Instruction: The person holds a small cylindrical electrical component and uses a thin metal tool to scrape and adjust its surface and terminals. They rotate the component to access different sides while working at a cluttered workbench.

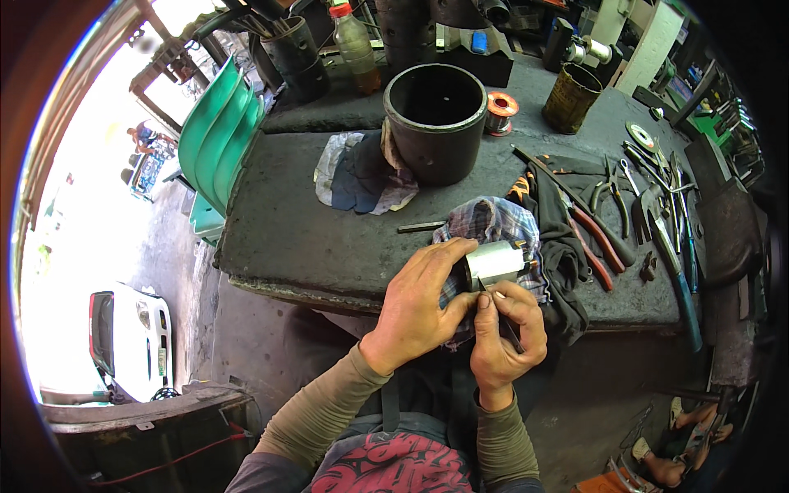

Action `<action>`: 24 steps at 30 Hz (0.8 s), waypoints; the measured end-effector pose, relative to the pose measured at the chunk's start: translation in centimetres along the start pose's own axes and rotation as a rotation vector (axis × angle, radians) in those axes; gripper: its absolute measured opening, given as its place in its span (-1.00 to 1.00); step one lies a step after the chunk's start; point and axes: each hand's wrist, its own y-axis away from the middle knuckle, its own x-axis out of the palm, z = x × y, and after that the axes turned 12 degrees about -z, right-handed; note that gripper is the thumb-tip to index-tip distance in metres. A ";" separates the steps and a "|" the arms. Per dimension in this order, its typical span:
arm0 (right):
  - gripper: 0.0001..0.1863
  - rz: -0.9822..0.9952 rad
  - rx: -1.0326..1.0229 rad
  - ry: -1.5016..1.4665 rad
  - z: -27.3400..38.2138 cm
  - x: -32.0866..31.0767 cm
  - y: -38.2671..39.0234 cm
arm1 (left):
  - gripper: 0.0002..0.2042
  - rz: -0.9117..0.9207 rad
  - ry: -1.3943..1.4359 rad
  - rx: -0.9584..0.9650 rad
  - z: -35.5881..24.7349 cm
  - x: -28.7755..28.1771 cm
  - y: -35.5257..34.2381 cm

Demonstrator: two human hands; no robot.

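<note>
My left hand (417, 297) is closed around a shiny silver metal cylinder (495, 264), which lies on its side at the bench's front edge. Small copper-coloured parts stick out of the cylinder's right end. Between thumb and fingers of my right hand (511, 335) is a thin dark pointed tool (483, 287); most of it is hidden by the fingers. Its tip is close to the cylinder's lower side, and I cannot tell if they touch. Under and behind the cylinder is a crumpled plaid cloth (486, 217). A short metal rod (420, 227) lies left of the cloth.
A wide black pipe section (437, 148) stands on the bench by worn sandpaper (357, 182). Behind are a solder spool (500, 112), a rusty can (572, 99) and a bottle (357, 53). Red-handled pliers (593, 234) and several tools lie right, beside dark fabric (549, 255).
</note>
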 end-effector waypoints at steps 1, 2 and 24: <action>-0.80 0.002 0.002 0.001 0.0 0.0 0.0 | -0.37 -0.002 -0.004 0.002 0.0 0.0 0.0; -0.80 0.003 0.003 0.001 0.0 -0.1 -0.1 | -0.35 0.012 -0.004 0.007 0.0 0.0 0.0; -0.82 0.005 0.166 -0.129 0.4 -0.4 0.0 | -0.37 0.006 0.026 -0.016 -0.1 -0.1 0.2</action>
